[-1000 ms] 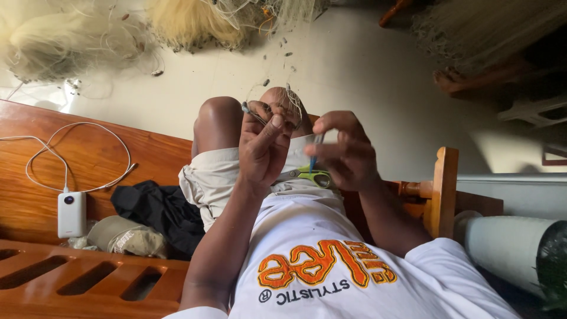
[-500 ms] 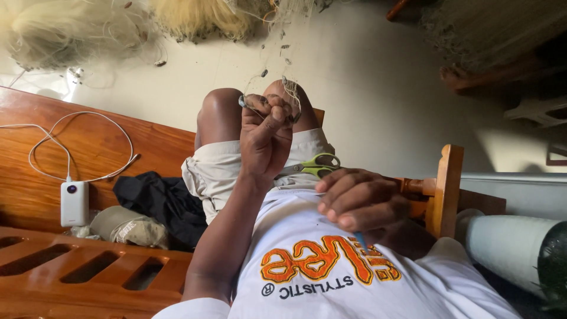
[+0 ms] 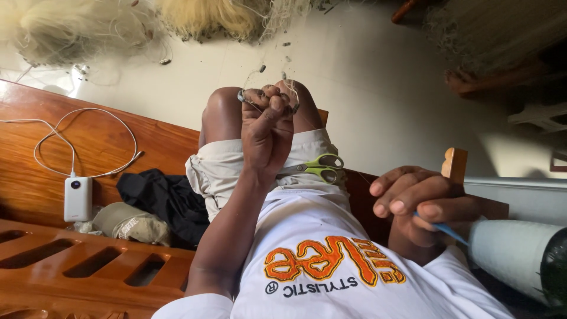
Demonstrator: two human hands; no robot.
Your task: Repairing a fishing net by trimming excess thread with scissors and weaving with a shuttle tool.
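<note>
Up by the knees, the left hand [image 3: 267,127] is curling its fingers [image 3: 270,97] tightly together, pinching a tangle of thin fishing-net twine [image 3: 260,74] against a small dark piece that is too small to make out clearly. The right hand [image 3: 416,201] is resting lower at the side, its fingers [image 3: 393,192] loosely bent and pressing together around a slim blue netting needle [image 3: 449,231]. Green-handled scissors [image 3: 316,167] are lying on the lap just beside the left wrist. On the wooden bed [image 3: 88,266] a white power bank [image 3: 78,198] with its cable [image 3: 82,127] is sitting near a dark cloth [image 3: 162,198]. Piles of pale netting [image 3: 195,15] are lying on the floor [image 3: 366,77] beyond.
</note>
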